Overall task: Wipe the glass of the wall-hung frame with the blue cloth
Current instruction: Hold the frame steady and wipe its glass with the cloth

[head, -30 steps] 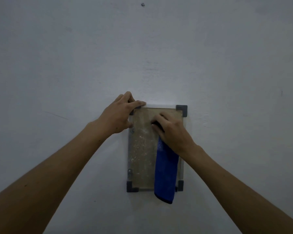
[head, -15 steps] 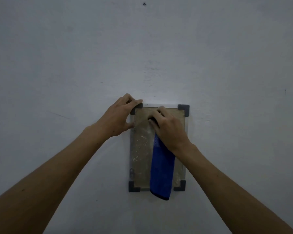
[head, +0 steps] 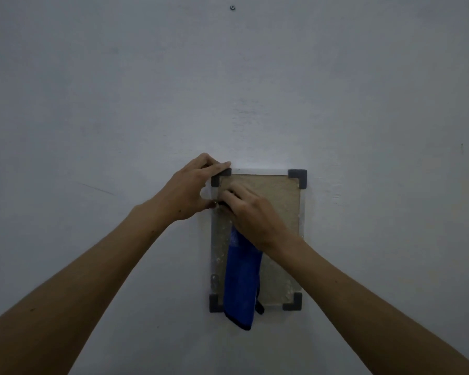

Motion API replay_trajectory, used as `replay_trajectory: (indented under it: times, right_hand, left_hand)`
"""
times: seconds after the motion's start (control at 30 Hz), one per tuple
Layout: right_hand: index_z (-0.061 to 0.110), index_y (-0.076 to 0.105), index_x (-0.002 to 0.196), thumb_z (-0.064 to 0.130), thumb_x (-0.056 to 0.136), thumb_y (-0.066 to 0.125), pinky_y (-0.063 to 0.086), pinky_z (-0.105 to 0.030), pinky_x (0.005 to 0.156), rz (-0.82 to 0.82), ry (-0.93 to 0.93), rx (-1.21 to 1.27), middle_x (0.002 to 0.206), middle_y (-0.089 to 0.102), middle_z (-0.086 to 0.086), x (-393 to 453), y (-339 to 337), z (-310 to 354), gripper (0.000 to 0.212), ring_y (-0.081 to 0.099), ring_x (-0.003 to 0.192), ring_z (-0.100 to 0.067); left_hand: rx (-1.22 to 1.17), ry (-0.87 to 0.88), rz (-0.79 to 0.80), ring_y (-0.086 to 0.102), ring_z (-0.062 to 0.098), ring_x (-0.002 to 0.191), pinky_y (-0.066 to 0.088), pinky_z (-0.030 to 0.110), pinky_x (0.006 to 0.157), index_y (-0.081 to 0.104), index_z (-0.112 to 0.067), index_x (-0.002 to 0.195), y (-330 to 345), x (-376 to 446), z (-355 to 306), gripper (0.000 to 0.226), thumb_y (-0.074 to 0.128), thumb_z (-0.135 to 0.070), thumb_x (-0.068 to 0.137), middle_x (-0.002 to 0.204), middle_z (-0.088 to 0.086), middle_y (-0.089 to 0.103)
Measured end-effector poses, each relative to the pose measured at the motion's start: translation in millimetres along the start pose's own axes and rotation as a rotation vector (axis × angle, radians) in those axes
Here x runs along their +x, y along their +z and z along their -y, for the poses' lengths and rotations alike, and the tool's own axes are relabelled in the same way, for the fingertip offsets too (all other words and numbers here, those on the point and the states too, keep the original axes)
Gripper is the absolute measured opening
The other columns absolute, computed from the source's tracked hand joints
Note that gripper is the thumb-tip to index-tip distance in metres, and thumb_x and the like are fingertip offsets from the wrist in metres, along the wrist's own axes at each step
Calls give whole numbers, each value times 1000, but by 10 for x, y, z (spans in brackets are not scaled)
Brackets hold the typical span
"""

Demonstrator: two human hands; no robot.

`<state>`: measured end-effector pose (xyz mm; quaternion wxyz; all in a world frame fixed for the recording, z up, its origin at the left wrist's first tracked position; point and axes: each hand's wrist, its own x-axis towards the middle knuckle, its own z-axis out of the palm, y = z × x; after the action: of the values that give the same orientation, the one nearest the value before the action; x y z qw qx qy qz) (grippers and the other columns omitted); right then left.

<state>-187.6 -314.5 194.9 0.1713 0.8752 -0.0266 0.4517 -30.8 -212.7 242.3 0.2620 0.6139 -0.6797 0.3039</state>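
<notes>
While left hand point(head: 190, 190) grips frame point(head: 295, 201), right hand point(head: 251, 212) presses blue cloth point(head: 241, 282).

— Lighting?
— Dim, cool and even; no light source is seen. The wall point(head: 119, 104) is darkened toward 3 and 9 o'clock and paler above the frame point(head: 298, 177). Only faint, soft shadows are cast.

— Picture quality?
— Soft and grainy throughout. Slight blur is noted on the right hand point(head: 251, 212). No glare is registered on the glass.
</notes>
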Motion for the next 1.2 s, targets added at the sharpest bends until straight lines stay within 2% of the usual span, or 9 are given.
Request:
replay_trajectory:
  times: [0.17,0.33,0.5,0.57,0.7,0.9,1.07,1.2]
  right_hand:
    - [6,65,106,15,99,57,55,-31,77,-146,147,43,106,61,-7,133,-18,-7,14,59,87,-16]
    - [5,64,111,13,102,54,55,-31,77,-37,128,19,108,60,-7,-86,128,162,15,58,86,-16]
    - [6,65,107,15,100,56,55,-27,76,-159,222,62,106,61,-7,146,5,95,14,60,83,-14]
    - [6,64,107,14,101,55,55,-29,77,-154,247,66,105,62,-6,76,75,185,14,60,83,-15]
    - [6,65,108,13,101,56,54,-29,76,-62,150,62,105,60,-6,-57,82,214,14,57,83,-14]
    - [5,65,108,13,100,57,55,-31,75,-221,202,55,103,59,-7,332,-111,0,14,59,84,-17]
    - [5,66,101,13,98,58,55,-32,75,-89,125,71,102,61,-6,69,-9,72,12,57,83,-15]
    - [5,66,103,13,98,60,56,-27,74,-219,226,109,102,58,-6,232,-32,19,12,58,80,-14]
  left_hand:
    - [-38,-4,37,49,16,117,52,35,100,38,-22,151,-33,3,20,94,87,-22,72,133,-2,45]
    - [-46,14,38,49,13,117,51,32,100,37,-23,152,-46,0,22,93,87,-21,73,131,-3,45]
    - [-62,-3,41,49,15,119,50,34,103,39,-22,151,-46,12,24,93,87,-20,72,133,-3,45]
    - [-66,-2,32,49,14,119,50,34,102,38,-22,151,-41,-7,17,92,87,-21,73,133,-2,45]
    - [-77,15,23,49,13,118,50,34,102,40,-22,150,-47,-1,15,87,85,-22,75,132,-2,46]
    - [-75,9,-1,53,16,112,54,37,96,48,-21,145,-34,9,14,81,86,-20,74,128,-2,49]
    - [-73,3,4,51,16,117,52,37,99,40,-21,151,-23,-4,30,89,86,-20,74,131,-2,48]
    - [-62,-2,-1,53,18,115,53,36,98,31,-23,154,-5,-16,30,95,85,-19,76,132,-2,47]
